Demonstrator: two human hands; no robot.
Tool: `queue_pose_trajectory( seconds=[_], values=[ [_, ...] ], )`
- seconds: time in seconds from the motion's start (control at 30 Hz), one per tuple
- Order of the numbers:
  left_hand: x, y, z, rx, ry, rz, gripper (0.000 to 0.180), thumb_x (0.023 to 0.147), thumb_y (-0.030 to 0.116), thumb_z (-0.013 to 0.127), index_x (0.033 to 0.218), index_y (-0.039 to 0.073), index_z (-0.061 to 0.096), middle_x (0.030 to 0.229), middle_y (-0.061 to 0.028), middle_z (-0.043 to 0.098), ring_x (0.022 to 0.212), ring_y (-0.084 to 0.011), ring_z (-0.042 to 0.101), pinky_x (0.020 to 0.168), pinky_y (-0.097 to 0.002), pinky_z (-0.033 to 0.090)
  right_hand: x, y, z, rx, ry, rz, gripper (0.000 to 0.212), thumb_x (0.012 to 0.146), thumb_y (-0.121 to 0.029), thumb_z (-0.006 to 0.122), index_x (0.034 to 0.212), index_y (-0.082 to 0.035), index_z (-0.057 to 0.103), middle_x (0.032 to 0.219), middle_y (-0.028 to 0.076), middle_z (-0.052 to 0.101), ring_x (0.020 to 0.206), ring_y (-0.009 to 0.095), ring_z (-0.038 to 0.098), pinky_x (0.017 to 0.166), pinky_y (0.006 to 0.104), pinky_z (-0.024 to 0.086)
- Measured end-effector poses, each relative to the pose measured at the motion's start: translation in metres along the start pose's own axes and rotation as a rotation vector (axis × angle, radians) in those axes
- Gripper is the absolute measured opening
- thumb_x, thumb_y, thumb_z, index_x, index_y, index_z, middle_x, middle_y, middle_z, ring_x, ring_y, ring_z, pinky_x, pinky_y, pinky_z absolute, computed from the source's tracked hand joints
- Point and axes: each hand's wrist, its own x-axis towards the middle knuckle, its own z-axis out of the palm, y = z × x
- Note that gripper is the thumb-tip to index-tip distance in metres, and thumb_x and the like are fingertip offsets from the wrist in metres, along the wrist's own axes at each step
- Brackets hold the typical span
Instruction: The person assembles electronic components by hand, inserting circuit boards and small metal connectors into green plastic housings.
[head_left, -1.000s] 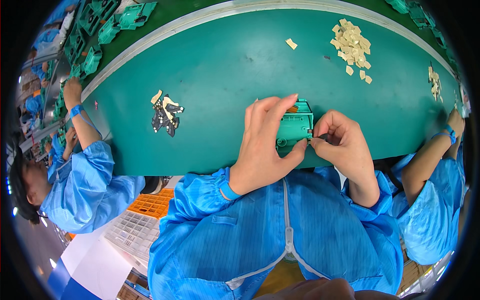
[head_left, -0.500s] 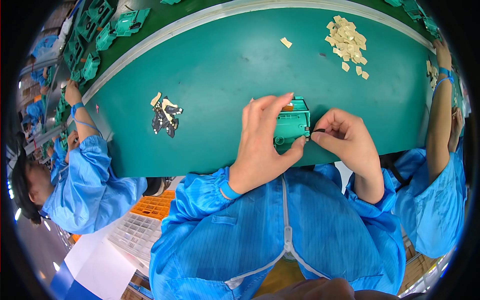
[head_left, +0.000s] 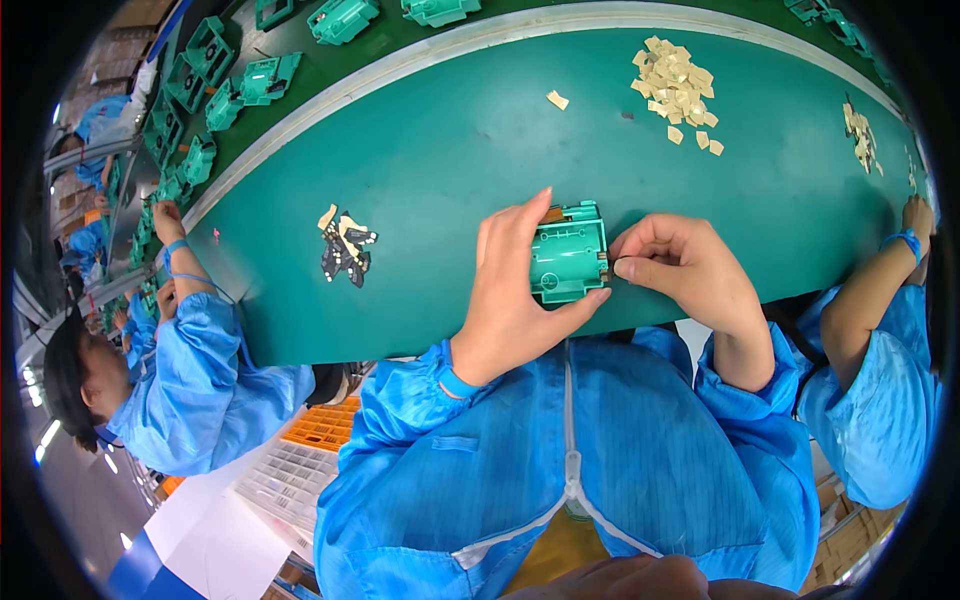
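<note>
My left hand (head_left: 508, 292) is wrapped around a green plastic housing (head_left: 568, 260) and holds it just above the table near its front edge. The housing's hollow side faces up, with an orange-brown part along its far left edge. At its right edge, beside small metallic-looking bits, my right hand (head_left: 690, 272) is closed in a pinch. A small black piece is between those fingertips, almost wholly hidden by them; its exact kind cannot be made out.
Black strips with pale pieces (head_left: 346, 246) lie to the left on the green table (head_left: 450, 150). Cream-coloured pieces (head_left: 675, 82) are heaped at the far right, with one loose piece (head_left: 557, 100) nearby. Beyond a pale rail, green housings (head_left: 268, 78) stand on a belt. Co-workers sit on both sides.
My right hand has brought the black piece against the housing's right edge, and the piece shows less. The housing has tilted slightly in my left hand. The whole view has shifted a little.
</note>
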Motion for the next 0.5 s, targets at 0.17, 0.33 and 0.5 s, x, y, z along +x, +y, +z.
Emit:
queue_pose_trajectory(
  seconds=[0.17, 0.33, 0.5],
  values=[
    [-0.012, -0.008, 0.001, -0.274, 0.019, -0.070, 0.108, 0.067, 0.009, 0.092, 0.154, 0.004, 0.029, 0.133, -0.0175, 0.048, 0.123, -0.0294, 0.052, 0.104, -0.0433, 0.046, -0.001, -0.003, 0.001, 0.276, -0.185, 0.004, 0.005, 0.096, -0.001, 0.068, 0.097, 0.002, 0.066, 0.095, 0.005, 0.071, 0.086, 0.009, 0.065, 0.076, 0.0234, 0.052],
    [-0.015, -0.005, -0.004, -0.255, 0.017, 0.002, 0.110, 0.067, 0.007, 0.091, 0.155, 0.005, 0.026, 0.134, -0.0167, 0.046, 0.125, -0.0297, 0.050, 0.107, -0.0437, 0.043, -0.006, -0.007, 0.006, 0.294, -0.188, 0.007, 0.005, 0.095, -0.001, 0.069, 0.097, 0.002, 0.066, 0.093, 0.004, 0.071, 0.084, 0.008, 0.065, 0.074, 0.0227, 0.052],
    [-0.015, -0.001, -0.010, -0.314, 0.008, 0.013, 0.105, 0.068, 0.016, 0.093, 0.153, 0.004, 0.031, 0.133, -0.0193, 0.049, 0.122, -0.0339, 0.052, 0.106, -0.0463, 0.043, -0.017, -0.017, 0.010, 0.280, -0.167, -0.002, 0.005, 0.095, -0.001, 0.069, 0.096, 0.002, 0.067, 0.090, 0.004, 0.070, 0.082, 0.007, 0.064, 0.071, 0.0227, 0.051]
  ],
)
